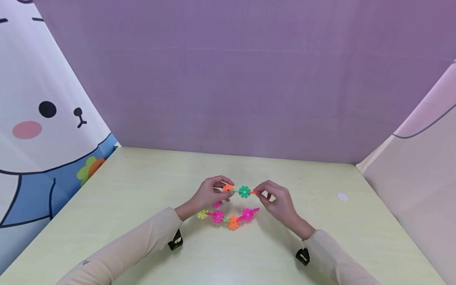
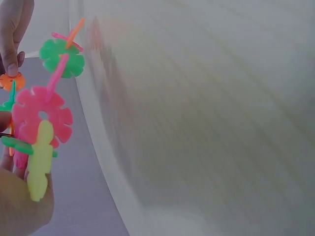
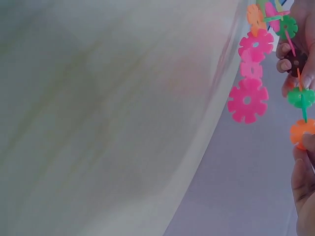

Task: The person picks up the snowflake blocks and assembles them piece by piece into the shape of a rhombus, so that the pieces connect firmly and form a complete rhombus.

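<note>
A chain of colourful plastic snowflake discs is held up between both hands over the table. My left hand (image 1: 215,192) pinches the chain beside an orange disc (image 1: 228,188). In the right wrist view those fingers grip a dark-looking disc (image 3: 296,63). A green disc (image 1: 244,192) spans the gap between the hands. At the far end, my right hand (image 1: 278,198) pinches another orange disc (image 3: 302,132) between thumb and fingers. The rest of the chain hangs below in a curve, with a yellow disc (image 1: 202,214), pink discs (image 1: 218,217) and an orange one (image 1: 233,223).
A white snowflake disc (image 1: 342,196) lies alone on the pale wooden table (image 1: 149,170), towards its right side. Behind stands a purple cloth wall (image 1: 228,79). A printed cartoon curtain (image 1: 46,150) borders the left. Black straps (image 1: 175,240) hang beneath the wrists.
</note>
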Available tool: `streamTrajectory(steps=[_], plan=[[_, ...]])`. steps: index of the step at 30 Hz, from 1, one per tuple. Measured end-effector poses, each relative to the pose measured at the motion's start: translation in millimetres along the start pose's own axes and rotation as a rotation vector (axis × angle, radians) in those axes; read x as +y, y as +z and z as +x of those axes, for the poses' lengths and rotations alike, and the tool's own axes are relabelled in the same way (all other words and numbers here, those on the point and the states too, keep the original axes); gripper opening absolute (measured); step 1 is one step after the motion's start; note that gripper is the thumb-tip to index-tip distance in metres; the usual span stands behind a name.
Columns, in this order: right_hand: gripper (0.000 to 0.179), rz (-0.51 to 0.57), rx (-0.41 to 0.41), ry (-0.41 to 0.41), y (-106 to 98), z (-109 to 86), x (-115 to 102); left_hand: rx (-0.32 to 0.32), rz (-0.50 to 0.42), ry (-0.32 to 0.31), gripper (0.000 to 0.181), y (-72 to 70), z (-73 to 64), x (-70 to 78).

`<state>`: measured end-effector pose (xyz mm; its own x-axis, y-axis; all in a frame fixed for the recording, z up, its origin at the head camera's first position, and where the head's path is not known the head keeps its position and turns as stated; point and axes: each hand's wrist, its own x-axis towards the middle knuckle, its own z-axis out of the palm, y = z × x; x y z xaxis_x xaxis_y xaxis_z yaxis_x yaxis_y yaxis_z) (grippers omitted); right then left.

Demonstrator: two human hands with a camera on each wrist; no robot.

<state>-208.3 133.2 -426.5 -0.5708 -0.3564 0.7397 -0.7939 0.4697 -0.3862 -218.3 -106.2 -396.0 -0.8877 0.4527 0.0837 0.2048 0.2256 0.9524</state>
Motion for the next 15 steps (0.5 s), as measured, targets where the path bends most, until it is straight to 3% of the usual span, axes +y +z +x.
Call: streamTrajectory(steps=[8,15], plan=[[0.02,0.007,-0.005,0.01,-1,1.3,-3,-0.04,0.005,0.033,0.033,2.4,13.8,-23.0],[0.021,0.03,-0.006,-0.025,1,3.2,-3,-0.06,-0.013,0.067,0.033,3.0,16.0,-26.5]])
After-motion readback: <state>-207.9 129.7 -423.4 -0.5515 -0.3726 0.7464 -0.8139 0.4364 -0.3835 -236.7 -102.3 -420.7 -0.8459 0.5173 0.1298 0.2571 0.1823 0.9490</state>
